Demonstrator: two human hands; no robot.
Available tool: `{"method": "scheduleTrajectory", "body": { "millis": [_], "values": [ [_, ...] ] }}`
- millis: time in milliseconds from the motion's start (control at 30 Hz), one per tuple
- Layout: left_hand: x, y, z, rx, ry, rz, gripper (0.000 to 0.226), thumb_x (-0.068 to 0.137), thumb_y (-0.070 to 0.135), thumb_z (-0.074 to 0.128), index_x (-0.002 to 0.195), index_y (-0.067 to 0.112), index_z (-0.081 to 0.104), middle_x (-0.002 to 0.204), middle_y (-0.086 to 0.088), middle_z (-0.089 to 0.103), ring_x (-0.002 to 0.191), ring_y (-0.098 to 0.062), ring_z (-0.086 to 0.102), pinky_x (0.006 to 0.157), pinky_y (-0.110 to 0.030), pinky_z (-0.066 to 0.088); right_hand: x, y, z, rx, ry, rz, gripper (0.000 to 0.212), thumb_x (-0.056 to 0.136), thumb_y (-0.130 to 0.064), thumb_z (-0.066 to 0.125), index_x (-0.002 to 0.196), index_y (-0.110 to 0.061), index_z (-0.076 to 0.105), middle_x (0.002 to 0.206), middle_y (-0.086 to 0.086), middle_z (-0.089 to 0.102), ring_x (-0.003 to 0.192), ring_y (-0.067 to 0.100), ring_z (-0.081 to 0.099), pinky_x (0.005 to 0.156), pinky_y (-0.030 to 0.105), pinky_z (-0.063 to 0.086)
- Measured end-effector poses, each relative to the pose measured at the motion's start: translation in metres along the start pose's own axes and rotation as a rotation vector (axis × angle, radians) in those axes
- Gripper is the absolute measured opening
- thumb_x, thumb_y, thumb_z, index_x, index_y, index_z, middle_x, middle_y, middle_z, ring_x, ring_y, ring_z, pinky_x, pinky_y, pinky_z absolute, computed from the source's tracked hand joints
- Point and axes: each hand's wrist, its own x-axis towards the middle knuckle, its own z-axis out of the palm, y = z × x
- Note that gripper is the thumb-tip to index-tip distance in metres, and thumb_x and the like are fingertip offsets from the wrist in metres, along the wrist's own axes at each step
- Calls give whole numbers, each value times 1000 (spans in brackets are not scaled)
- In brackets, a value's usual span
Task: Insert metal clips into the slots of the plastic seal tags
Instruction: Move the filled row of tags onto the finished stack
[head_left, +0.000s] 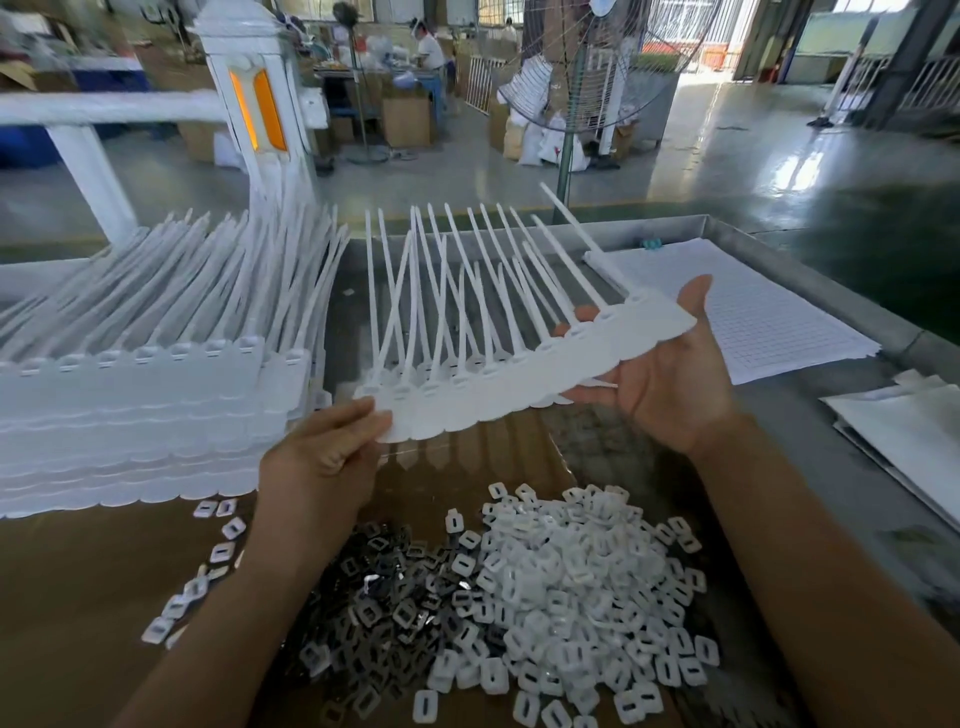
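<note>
Nearest: heap of metal clips (384, 597) on the brown board (78, 597), touching a heap of white plastic pieces (561, 571) on its right. The clips are small and thin, and they lie tangled. Judged light and slippery; best pinched singly by the edges.

Above them: strip of seal tags (498, 400), held off the desk (789, 415), sloping up to the right, tails fanning away.
- Left hand (332, 441): fingers curled, pinching the strip's lower left corner.
- Right hand (660, 374): palm up under the right end, fingers extended, supporting rather than gripping.
- Neither hand holds a clip.

Handling estimate: thin, flexible plastic, likely to sag if held at one end. Hold it by the flat tag bodies; the tails look too floppy. The slots sit at the tag heads.

Farther: stack of tag strips (130, 415) to the left, gridded paper (753, 312) to the right.
</note>
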Motion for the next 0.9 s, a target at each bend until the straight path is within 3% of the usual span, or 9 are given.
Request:
{"method": "scheduleTrajectory", "body": {
  "millis": [100, 167, 233, 300, 433, 600, 733, 833, 900],
  "values": [
    [-1, 2, 0, 127, -19, 71, 26, 73, 3, 72, 99, 6, 71, 113, -6, 64, 100, -12, 56, 96, -28, 34, -5, -7, -9, -57, -57, 69, 55, 75, -62, 48, 102, -17, 65, 107, 11, 69, 101, 33, 64, 75, 51, 55],
    [0, 2, -1, 161, -8, 95, 23, 74, 8, 72, 97, 5, 71, 113, -8, 64, 100, -14, 56, 96, -33, 36, -7, -11, -19, -121, -33, 76, 40, 71, -41, 61, 97, -12, 68, 103, 13, 69, 96, 34, 65, 66, 41, 57],
    [1, 2, -1, 158, 30, 142, 19, 73, 5, 72, 92, 1, 72, 108, -11, 65, 96, -22, 61, 92, -37, 41, -7, -13, -26, -241, 70, 34, 21, 74, -17, 58, 89, -8, 70, 92, 9, 71, 86, 28, 65, 53, 29, 54],
    [0, 4, -1, 146, 53, 197, 18, 71, 6, 72, 88, -1, 72, 104, -13, 66, 92, -24, 63, 87, -30, 47, -6, -17, -29, -367, 139, -23, 26, 82, -3, 50, 81, -13, 74, 85, 5, 72, 78, 21, 67, 49, 25, 51],
    [-3, 11, -5, 42, 80, 278, 28, 75, 24, 68, 89, 0, 71, 103, -4, 60, 92, -14, 61, 89, -13, 43, -10, -28, -32, -360, 71, -132, 24, 74, -8, 53, 79, -17, 75, 84, 3, 71, 73, 17, 67, 47, 24, 49],
    [-3, 19, -7, 114, 181, 458, 30, 81, 22, 57, 87, -4, 69, 101, -13, 60, 99, -11, 51, 95, -4, 32, -11, -31, -33, -269, 53, -158, 34, 68, -13, 51, 99, -6, 65, 92, 7, 68, 79, 21, 67, 50, 26, 51],
    [-1, 13, -5, 131, 183, 415, 25, 82, 15, 59, 94, -5, 68, 108, -14, 59, 102, -16, 51, 95, -10, 37, -9, -24, -31, -341, 100, -162, 27, 76, -9, 56, 97, -17, 71, 100, 4, 70, 85, 21, 68, 54, 29, 53],
    [1, 4, -2, 211, 77, 349, 25, 80, 9, 60, 102, -3, 67, 118, -13, 59, 109, -16, 53, 95, -24, 41, -4, -13, -30, -531, 198, -147, 26, 88, -5, 52, 94, -23, 70, 93, -5, 73, 84, 14, 68, 63, 25, 55],
    [3, -2, 2, 243, -34, 253, 24, 82, 3, 62, 105, -2, 66, 124, -11, 56, 110, -22, 55, 97, -34, 36, 1, -3, -30, -660, 274, -126, 18, 90, -6, 54, 91, -18, 68, 86, -3, 72, 77, 12, 68, 65, 21, 54]
  ]
}}
